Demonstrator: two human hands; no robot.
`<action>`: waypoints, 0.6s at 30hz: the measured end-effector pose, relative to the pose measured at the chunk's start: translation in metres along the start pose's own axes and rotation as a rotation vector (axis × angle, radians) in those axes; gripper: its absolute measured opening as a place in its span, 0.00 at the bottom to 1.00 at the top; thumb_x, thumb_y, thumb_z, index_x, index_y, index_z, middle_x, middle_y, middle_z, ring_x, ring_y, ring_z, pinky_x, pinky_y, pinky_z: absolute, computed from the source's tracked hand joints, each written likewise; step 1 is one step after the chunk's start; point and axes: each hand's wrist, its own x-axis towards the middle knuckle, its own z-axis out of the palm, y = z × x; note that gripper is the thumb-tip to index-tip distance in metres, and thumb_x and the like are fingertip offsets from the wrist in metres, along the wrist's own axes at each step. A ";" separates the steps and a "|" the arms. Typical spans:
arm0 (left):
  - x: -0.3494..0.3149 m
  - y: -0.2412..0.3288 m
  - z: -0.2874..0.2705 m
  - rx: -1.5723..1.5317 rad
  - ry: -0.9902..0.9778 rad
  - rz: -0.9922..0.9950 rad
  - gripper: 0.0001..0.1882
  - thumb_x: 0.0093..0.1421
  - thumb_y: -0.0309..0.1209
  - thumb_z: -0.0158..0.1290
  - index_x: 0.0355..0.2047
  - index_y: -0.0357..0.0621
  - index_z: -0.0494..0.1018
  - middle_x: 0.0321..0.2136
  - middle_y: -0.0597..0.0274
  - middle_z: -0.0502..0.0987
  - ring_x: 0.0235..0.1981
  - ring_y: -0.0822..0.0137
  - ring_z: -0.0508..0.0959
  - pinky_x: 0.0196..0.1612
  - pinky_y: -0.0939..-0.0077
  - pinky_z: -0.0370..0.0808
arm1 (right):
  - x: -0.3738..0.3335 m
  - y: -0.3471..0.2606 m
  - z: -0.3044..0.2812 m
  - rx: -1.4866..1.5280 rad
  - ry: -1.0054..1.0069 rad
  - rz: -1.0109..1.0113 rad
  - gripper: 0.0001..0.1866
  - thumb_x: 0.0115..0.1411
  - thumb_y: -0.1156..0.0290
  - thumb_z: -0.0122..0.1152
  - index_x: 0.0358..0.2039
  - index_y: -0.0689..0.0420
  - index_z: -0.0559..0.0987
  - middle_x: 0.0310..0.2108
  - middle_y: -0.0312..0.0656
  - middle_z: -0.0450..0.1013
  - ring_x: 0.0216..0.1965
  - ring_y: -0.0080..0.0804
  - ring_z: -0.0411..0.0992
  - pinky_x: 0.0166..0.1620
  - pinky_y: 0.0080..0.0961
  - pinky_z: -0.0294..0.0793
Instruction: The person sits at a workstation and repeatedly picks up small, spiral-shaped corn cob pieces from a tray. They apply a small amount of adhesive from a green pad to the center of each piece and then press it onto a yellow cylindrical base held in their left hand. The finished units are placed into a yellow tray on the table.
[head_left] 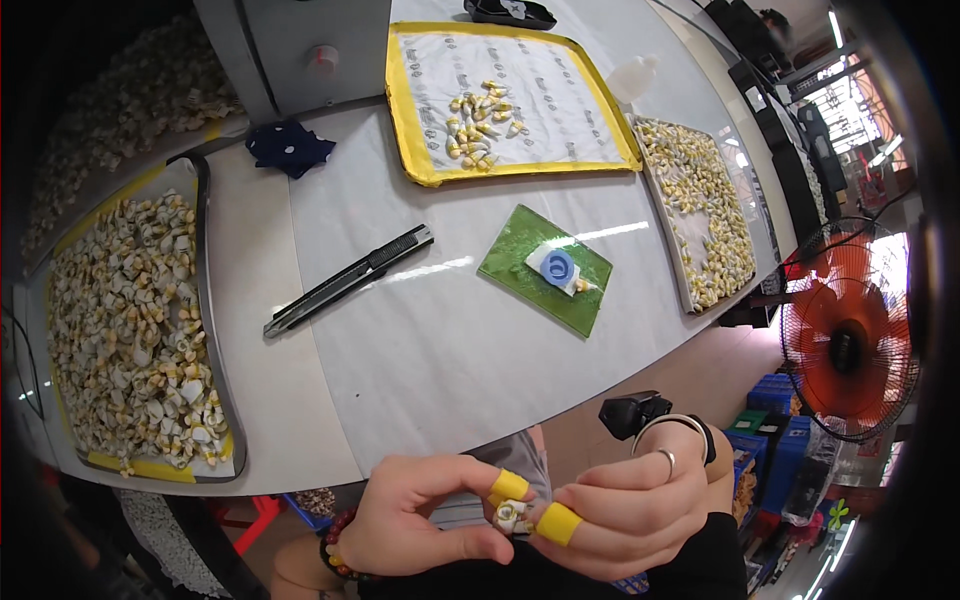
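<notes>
Just beyond the table's near edge, my left hand point(425, 515) pinches a small white flower-shaped piece point(511, 516) with a hollow-looking centre. My right hand point(635, 505) is closed against the piece's other side, its fingertips partly hidden. Yellow tape wraps fingers on both hands. On the table ahead, a green plate point(520, 255) carries a white lump with a blue round disc point(557, 266) on top and a small yellowish piece beside it. A black utility knife point(350, 280) lies to the left of the plate.
A yellow-edged tray point(415, 150) with several white-yellow pieces stands at the back. Trays heaped with similar pieces sit at left point(140, 320) and right point(695, 205). A dark blue dotted cloth point(288, 148) lies by a grey metal box point(300, 50). An orange fan point(848, 335) stands right.
</notes>
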 end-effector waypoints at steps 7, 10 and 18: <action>0.003 -0.001 -0.002 0.174 -0.027 0.050 0.16 0.46 0.31 0.67 0.34 0.37 0.77 0.29 0.59 0.79 0.27 0.70 0.78 0.31 0.81 0.72 | -0.007 0.001 0.011 -0.052 0.119 -0.061 0.07 0.48 0.80 0.57 0.25 0.55 0.81 0.31 0.33 0.76 0.32 0.21 0.72 0.35 0.14 0.71; 0.005 -0.004 -0.001 0.200 -0.026 0.143 0.16 0.45 0.31 0.68 0.32 0.37 0.77 0.27 0.59 0.79 0.25 0.70 0.77 0.29 0.81 0.72 | -0.004 0.000 0.006 -0.003 0.085 -0.057 0.06 0.48 0.80 0.58 0.25 0.56 0.81 0.30 0.33 0.76 0.31 0.22 0.72 0.35 0.14 0.72; 0.007 0.008 -0.004 0.271 -0.090 0.166 0.13 0.46 0.29 0.67 0.31 0.38 0.77 0.26 0.60 0.78 0.24 0.71 0.78 0.29 0.82 0.72 | -0.001 0.000 0.012 0.027 0.141 -0.061 0.06 0.46 0.82 0.59 0.23 0.57 0.81 0.31 0.35 0.77 0.32 0.23 0.73 0.37 0.15 0.74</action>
